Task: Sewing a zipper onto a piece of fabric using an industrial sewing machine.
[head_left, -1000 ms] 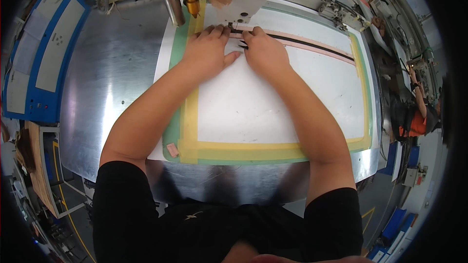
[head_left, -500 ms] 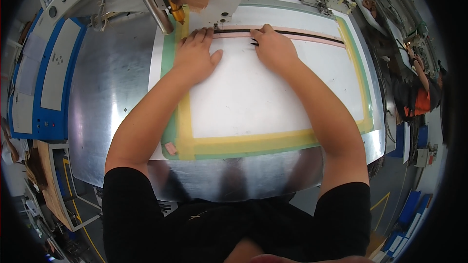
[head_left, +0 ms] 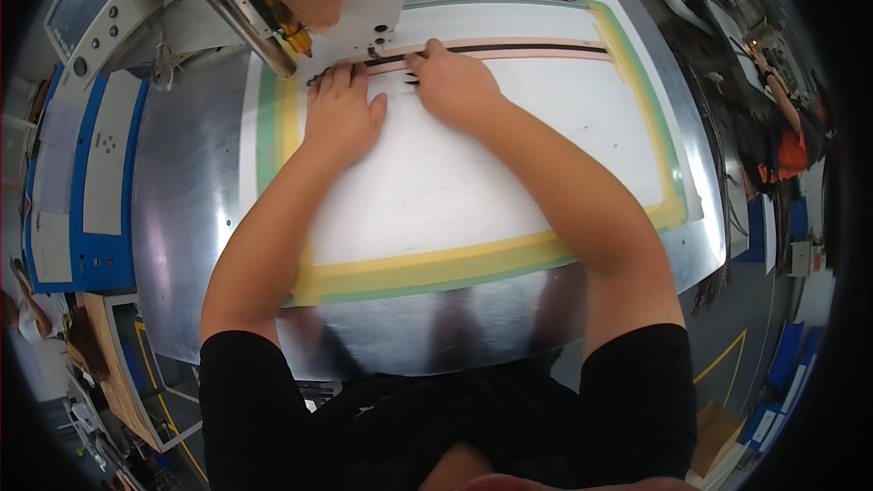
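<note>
A white sheet (head_left: 436, 173) framed in yellow and green tape lies on a shiny metal table. Near its far edge runs a pink strip with a narrow black band (head_left: 536, 48) along it. My left hand (head_left: 346, 118) rests flat, fingers spread, with its fingertips at the left end of the strip; it holds nothing. Closed fingers of my right hand (head_left: 455, 82) press on the black band a little to the right. Two dark pointed tips, seemingly of black tweezers (head_left: 412, 79), stick out of that hand; the rest is hidden in the palm.
A machine head (head_left: 350, 0) with a metal tube (head_left: 245, 23) and brass-coloured fitting stands just beyond my left hand. A blue-and-white control cabinet (head_left: 105, 182) is at left. Another person (head_left: 787, 141) works at far right. Bare metal table (head_left: 186, 218) borders the sheet.
My right hand has slid left along the black band, closer to my left hand. The whole view has shifted and turned slightly. My left hand stays spread at the strip's left end.
</note>
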`<state>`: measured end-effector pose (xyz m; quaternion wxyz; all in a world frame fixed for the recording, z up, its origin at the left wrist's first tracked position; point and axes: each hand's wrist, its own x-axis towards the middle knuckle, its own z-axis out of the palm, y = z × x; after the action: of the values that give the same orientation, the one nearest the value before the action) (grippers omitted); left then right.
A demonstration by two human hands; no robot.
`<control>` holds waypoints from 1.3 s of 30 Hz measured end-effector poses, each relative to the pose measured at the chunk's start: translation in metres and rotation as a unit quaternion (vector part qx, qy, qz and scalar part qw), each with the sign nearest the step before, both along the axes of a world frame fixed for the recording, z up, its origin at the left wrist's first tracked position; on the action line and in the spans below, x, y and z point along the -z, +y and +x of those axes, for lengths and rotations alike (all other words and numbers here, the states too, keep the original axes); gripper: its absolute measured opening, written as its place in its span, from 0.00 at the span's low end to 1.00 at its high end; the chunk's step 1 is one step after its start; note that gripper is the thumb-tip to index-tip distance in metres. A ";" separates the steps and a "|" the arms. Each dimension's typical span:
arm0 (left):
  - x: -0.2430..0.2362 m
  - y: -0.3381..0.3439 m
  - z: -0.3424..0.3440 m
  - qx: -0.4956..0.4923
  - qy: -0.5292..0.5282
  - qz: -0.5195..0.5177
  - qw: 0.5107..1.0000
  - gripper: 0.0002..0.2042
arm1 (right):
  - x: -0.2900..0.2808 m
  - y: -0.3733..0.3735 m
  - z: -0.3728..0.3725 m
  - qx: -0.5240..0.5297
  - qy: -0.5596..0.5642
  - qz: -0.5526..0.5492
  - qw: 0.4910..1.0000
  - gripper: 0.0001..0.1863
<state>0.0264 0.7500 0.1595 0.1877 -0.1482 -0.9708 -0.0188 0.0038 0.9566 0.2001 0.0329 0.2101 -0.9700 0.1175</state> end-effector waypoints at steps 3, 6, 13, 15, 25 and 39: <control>0.000 -0.007 0.003 -0.005 -0.016 0.022 1.000 0.28 | 0.002 -0.005 -0.001 0.019 -0.031 -0.007 0.999 0.22; -0.005 -0.014 0.005 -0.020 -0.041 0.014 0.999 0.28 | 0.007 0.016 -0.007 0.035 -0.009 -0.001 0.999 0.22; -0.014 -0.009 0.008 -0.024 -0.059 0.016 0.998 0.30 | -0.007 0.046 0.000 0.068 -0.030 0.003 0.997 0.23; -0.014 -0.004 0.006 -0.018 -0.067 0.019 0.997 0.31 | -0.006 0.036 -0.001 0.054 -0.025 0.025 0.998 0.21; -0.013 0.007 0.000 0.013 -0.073 0.046 0.996 0.33 | 0.004 0.012 -0.006 0.035 -0.009 0.006 0.999 0.23; -0.010 -0.008 0.001 -0.022 -0.070 0.011 0.997 0.34 | 0.000 0.043 -0.008 0.040 -0.002 -0.014 0.999 0.21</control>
<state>0.0276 0.7419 0.1694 0.1214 -0.1233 -0.9843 -0.0356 -0.0039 0.9996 0.2003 0.0384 0.1708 -0.9759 0.1304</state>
